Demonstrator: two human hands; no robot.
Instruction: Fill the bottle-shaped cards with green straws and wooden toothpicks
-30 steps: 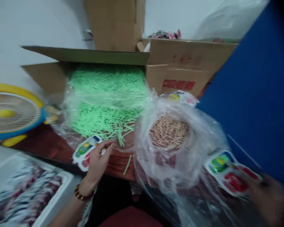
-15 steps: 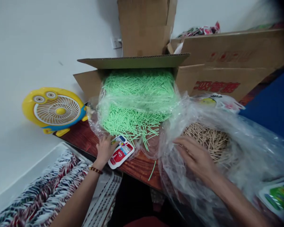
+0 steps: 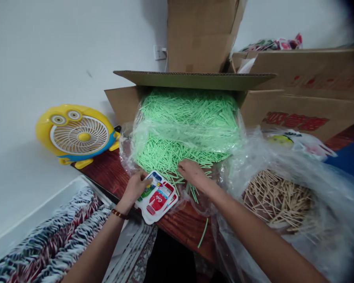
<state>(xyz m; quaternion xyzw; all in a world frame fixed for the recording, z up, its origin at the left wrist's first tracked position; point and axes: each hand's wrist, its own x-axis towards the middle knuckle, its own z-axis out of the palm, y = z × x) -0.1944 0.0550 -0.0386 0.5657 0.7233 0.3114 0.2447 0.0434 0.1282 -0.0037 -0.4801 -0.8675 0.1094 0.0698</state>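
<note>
My left hand [image 3: 138, 186] pinches, thumb uppermost; my right arm [image 3: 247, 220] reaches diagonally inward, fingers curled.

From my remote seat I am now bringing my right hand [image 3: 193, 173] to the front of the green sticks [image 3: 156, 153], away from the brown sticks [image 3: 280, 200]. A second red edge [image 3: 174, 199] is now peeking out beside the printed card [image 3: 157, 202] in my left hand [image 3: 136, 187], and the fan [image 3: 84, 136], cut off at first, is showing whole
</note>
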